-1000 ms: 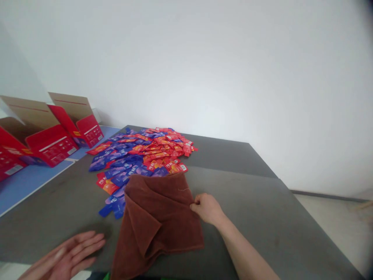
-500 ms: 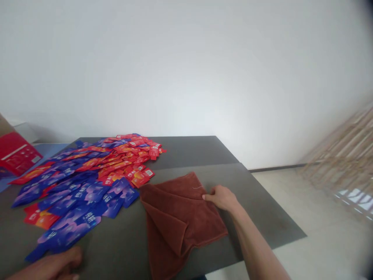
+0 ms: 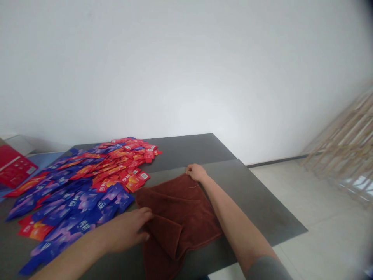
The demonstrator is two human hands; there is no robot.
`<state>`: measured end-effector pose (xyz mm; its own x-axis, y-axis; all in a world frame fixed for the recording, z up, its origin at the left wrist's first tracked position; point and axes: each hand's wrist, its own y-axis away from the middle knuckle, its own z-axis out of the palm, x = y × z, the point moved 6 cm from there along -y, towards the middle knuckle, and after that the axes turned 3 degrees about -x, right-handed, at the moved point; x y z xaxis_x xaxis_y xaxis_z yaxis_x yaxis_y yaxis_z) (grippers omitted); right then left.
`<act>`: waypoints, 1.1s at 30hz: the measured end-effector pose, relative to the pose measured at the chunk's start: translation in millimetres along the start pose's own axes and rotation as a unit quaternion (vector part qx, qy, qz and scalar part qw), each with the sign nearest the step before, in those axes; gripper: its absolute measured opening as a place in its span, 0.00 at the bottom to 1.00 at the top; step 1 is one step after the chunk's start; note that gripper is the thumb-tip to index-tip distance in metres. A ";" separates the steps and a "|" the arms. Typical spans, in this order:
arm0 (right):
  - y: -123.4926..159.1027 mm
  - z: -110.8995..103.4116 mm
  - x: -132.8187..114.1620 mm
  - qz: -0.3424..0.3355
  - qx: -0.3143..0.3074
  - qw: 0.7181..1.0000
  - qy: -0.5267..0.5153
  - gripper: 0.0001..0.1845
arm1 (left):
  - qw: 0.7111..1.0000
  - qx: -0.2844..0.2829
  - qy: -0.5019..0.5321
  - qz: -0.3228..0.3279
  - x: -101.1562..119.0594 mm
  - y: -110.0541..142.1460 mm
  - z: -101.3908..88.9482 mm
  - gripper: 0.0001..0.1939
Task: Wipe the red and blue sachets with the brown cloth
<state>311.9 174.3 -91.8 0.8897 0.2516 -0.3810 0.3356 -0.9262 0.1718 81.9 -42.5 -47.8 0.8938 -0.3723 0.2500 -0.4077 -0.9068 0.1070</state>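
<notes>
The brown towel (image 3: pixel 180 202) lies loosely folded on the grey desk (image 3: pixel 256 194), just beside a big pile of red and blue sachets (image 3: pixel 84 194). The right hand (image 3: pixel 196 173) is almost closed and it pinches the far corner of the towel. The left hand (image 3: pixel 126 229) is open, with fingers spread, and it touches the towel's left fold.

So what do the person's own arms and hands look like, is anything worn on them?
The left hand and right hand are bare, with no gloves. The forearms are bare too, and a dark grey fabric sleeve shows at the upper end of the right forearm.
</notes>
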 end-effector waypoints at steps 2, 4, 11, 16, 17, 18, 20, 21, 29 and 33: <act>-2.9 -0.3 5.9 0.014 0.014 1.000 0.012 0.20 | 0.997 -0.073 0.020 -0.004 -8.3 4.0 23.4 0.28; -3.9 -2.3 11.5 0.041 0.034 0.998 0.025 0.19 | 0.996 -0.082 0.041 -0.009 -16.9 8.9 31.5 0.30; 13.9 -19.5 -0.7 0.074 0.084 0.993 0.044 0.17 | 0.997 -0.043 0.057 -0.006 -31.9 21.3 44.9 0.38; 84.5 1.0 -43.9 -0.012 0.018 0.999 0.048 0.21 | 0.997 0.059 0.050 0.001 -40.8 33.8 69.1 0.24; 103.4 11.4 -53.1 -0.033 -0.006 0.998 0.051 0.25 | 0.996 0.075 0.050 0.000 -42.3 36.4 73.3 0.23; 121.6 23.1 -62.0 -0.060 -0.033 0.996 0.062 0.27 | 0.995 0.087 0.050 -0.002 -43.5 38.5 77.0 0.22; 150.2 42.2 -71.8 -0.073 -0.048 0.994 0.065 0.26 | 0.994 0.098 0.050 -0.006 -44.9 40.7 82.5 0.21; 159.2 49.3 -73.7 -0.070 -0.044 0.995 0.057 0.24 | 0.994 0.099 0.050 -0.008 -45.1 40.8 84.3 0.21; 177.7 64.3 -82.5 -0.078 0.001 0.990 -0.120 0.06 | 0.993 0.111 0.047 -0.005 -39.6 40.2 84.1 0.22; 204.7 71.5 -115.3 -0.223 0.053 0.966 -0.118 0.10 | 0.992 0.117 0.050 0.003 -38.8 39.6 83.9 0.24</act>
<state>255.8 -64.3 -77.7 0.5635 0.5731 -0.5951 0.6248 -0.7669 -0.1469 46.7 -80.6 -134.0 0.8639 -0.3672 0.3448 -0.3483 -0.9299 -0.1178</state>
